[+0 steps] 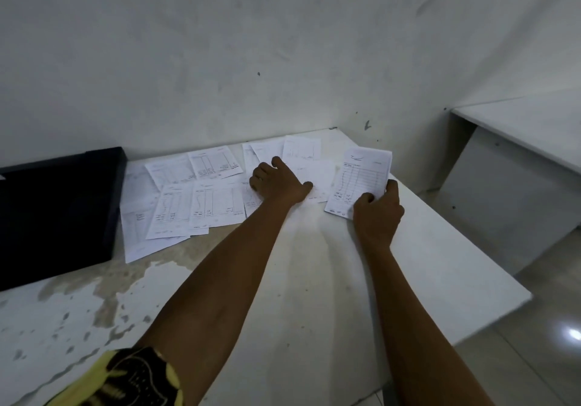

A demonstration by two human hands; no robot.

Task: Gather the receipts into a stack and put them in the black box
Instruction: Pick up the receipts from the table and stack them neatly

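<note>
Right hand (377,214) pinched a receipt (361,179); left hand (276,182) lay flat, gripping nothing, on loose receipts (195,204). Recommended sliding sheets together squarely before lifting.

The black box (56,214) runs off the left edge, its inside too dark to read. Print on the receipts (195,198) is too small to make out. The left hand (276,182) covers part of a sheet; the right hand (377,214) hides the held receipt's (361,179) lower corner.
</note>
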